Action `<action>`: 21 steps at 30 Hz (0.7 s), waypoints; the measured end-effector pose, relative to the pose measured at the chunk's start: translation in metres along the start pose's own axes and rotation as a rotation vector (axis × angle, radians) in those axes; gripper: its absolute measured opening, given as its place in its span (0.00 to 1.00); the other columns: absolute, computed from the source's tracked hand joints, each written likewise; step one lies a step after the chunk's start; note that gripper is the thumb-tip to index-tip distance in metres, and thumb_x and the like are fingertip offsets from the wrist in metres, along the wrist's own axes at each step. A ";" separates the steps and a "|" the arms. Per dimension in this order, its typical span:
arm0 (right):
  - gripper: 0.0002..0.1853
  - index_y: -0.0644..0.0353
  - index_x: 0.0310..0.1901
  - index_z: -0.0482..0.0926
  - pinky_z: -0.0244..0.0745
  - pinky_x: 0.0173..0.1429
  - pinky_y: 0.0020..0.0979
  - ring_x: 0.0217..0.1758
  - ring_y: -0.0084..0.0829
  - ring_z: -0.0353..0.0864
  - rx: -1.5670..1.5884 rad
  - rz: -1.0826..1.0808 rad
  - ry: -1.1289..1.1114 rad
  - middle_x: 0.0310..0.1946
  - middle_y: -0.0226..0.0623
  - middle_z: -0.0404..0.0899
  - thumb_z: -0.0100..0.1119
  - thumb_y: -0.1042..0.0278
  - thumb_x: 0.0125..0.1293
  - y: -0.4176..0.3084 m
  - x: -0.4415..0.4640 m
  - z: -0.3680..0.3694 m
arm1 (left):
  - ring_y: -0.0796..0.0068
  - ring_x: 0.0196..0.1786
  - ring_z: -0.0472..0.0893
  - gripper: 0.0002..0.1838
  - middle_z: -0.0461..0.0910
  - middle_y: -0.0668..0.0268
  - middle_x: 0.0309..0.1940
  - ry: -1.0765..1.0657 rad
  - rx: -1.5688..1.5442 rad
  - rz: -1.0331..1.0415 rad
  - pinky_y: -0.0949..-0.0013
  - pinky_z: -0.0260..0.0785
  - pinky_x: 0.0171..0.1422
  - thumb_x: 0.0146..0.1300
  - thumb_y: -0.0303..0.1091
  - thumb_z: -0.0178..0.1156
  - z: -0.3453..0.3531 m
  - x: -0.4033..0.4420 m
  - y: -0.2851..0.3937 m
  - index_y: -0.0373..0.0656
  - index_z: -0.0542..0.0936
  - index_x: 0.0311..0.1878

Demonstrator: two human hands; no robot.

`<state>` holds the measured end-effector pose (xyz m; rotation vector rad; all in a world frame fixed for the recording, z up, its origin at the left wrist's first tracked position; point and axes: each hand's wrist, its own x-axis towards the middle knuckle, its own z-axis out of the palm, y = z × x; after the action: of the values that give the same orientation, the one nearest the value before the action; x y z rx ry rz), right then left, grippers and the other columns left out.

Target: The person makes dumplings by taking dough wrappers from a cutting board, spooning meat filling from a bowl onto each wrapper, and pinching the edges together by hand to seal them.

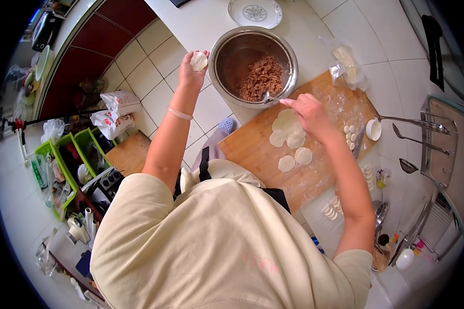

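Between the left hand (190, 76), loosely curled on a dough wrapper (199, 62), and the right hand (309, 116), closed on a spoon (267, 96), the bowl (228, 63) of meat (262, 76) is set.

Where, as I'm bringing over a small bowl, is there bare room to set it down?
Bare white counter shows left of the patterned plate, and between the steel bowl and the plastic-wrapped packet. The left corner of the cutting board, beside the round wrappers, looks free too. Its right side is crowded with small dough pieces.
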<state>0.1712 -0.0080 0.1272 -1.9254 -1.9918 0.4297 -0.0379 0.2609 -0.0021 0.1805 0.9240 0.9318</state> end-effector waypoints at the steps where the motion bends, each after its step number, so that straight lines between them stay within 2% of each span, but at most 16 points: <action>1: 0.16 0.55 0.48 0.82 0.73 0.41 0.38 0.36 0.40 0.74 -0.001 0.000 0.000 0.28 0.38 0.72 0.55 0.78 0.59 0.004 -0.001 -0.003 | 0.50 0.52 0.78 0.13 0.75 0.49 0.44 0.001 -0.001 -0.002 0.56 0.74 0.58 0.71 0.35 0.46 0.000 0.000 0.000 0.32 0.69 0.44; 7: 0.13 0.57 0.46 0.81 0.73 0.42 0.38 0.37 0.40 0.74 -0.122 0.022 -0.003 0.28 0.39 0.74 0.55 0.76 0.61 0.027 0.006 -0.013 | 0.51 0.53 0.78 0.13 0.74 0.49 0.45 -0.028 -0.014 -0.013 0.57 0.73 0.60 0.71 0.35 0.46 -0.002 0.000 0.000 0.32 0.68 0.45; 9: 0.10 0.59 0.45 0.81 0.74 0.41 0.40 0.38 0.43 0.77 -0.097 0.112 0.135 0.31 0.40 0.77 0.53 0.72 0.65 0.028 0.017 -0.008 | 0.51 0.53 0.77 0.13 0.74 0.49 0.45 -0.025 -0.021 -0.009 0.57 0.73 0.60 0.71 0.35 0.46 0.000 0.001 0.001 0.32 0.68 0.46; 10: 0.10 0.59 0.45 0.81 0.74 0.41 0.40 0.38 0.43 0.77 -0.096 0.112 0.135 0.31 0.40 0.77 0.53 0.72 0.65 0.029 0.024 -0.005 | 0.51 0.54 0.77 0.13 0.74 0.49 0.45 -0.019 -0.015 -0.014 0.57 0.73 0.61 0.71 0.34 0.45 -0.001 0.001 0.000 0.32 0.68 0.47; 12: 0.11 0.59 0.42 0.81 0.75 0.39 0.43 0.36 0.48 0.79 -0.051 0.136 0.220 0.31 0.44 0.79 0.49 0.66 0.70 0.035 0.045 0.001 | 0.51 0.54 0.77 0.13 0.74 0.49 0.45 -0.025 0.000 0.000 0.56 0.73 0.60 0.71 0.34 0.45 -0.001 -0.005 0.001 0.32 0.68 0.47; 13: 0.11 0.59 0.42 0.81 0.75 0.39 0.43 0.36 0.48 0.79 -0.051 0.136 0.220 0.31 0.44 0.79 0.49 0.66 0.70 0.039 0.051 0.000 | 0.51 0.54 0.77 0.13 0.74 0.48 0.45 -0.041 0.019 0.010 0.56 0.73 0.60 0.71 0.34 0.45 0.001 -0.007 0.001 0.32 0.67 0.47; 15: 0.13 0.59 0.38 0.81 0.75 0.38 0.45 0.34 0.50 0.80 -0.230 0.275 0.195 0.29 0.48 0.80 0.47 0.62 0.71 0.043 0.061 -0.001 | 0.52 0.54 0.77 0.13 0.74 0.48 0.46 -0.025 0.003 -0.003 0.56 0.73 0.60 0.71 0.34 0.45 0.001 -0.005 0.002 0.32 0.67 0.47; 19: 0.15 0.60 0.34 0.80 0.75 0.38 0.47 0.33 0.51 0.80 -0.276 0.278 0.159 0.26 0.51 0.80 0.47 0.60 0.71 0.044 0.056 -0.001 | 0.52 0.53 0.77 0.13 0.75 0.47 0.46 -0.012 0.004 -0.025 0.57 0.72 0.60 0.71 0.35 0.46 0.001 -0.004 0.001 0.33 0.67 0.48; 21: 0.16 0.61 0.33 0.79 0.74 0.39 0.47 0.34 0.50 0.81 -0.282 0.383 0.029 0.27 0.51 0.80 0.48 0.59 0.71 0.031 0.047 -0.004 | 0.52 0.53 0.77 0.13 0.75 0.47 0.46 -0.029 -0.001 -0.022 0.57 0.72 0.61 0.71 0.35 0.46 -0.004 -0.002 0.001 0.33 0.67 0.48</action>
<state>0.1993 0.0405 0.1184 -2.4859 -1.7383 0.2166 -0.0416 0.2584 -0.0026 0.1820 0.8973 0.9068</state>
